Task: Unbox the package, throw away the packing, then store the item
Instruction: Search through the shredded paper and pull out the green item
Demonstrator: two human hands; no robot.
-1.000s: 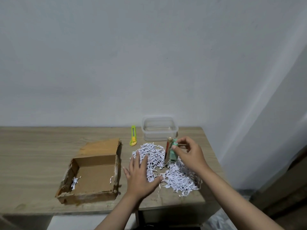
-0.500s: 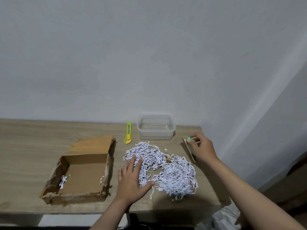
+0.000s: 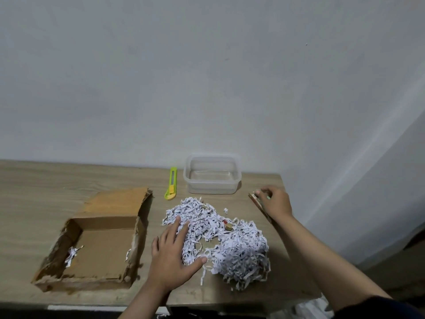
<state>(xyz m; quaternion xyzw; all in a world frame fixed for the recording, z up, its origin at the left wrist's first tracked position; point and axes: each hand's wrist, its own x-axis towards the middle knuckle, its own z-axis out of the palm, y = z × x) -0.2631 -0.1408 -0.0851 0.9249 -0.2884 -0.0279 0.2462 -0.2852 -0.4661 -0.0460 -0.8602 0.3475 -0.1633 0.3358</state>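
Observation:
A heap of white shredded paper lies on the wooden table, right of the open cardboard box. My left hand rests flat on the heap's left side, fingers spread. Near the table's right edge, my right hand holds a thin brown flat packet down on the tabletop, and a bit of green shows between the fingers. Something small, gold and red, peeks out of the shreds. Behind the heap stands a clear plastic container with nothing in it.
A yellow-green utility knife lies between the box flap and the container. A few paper strips sit inside the box. The wall runs along the table's back edge, and the table ends just right of my right hand.
My right hand has carried the flat packet from above the heap out to the right and lowered it onto the table near the edge. My left hand has stayed on the shreds.

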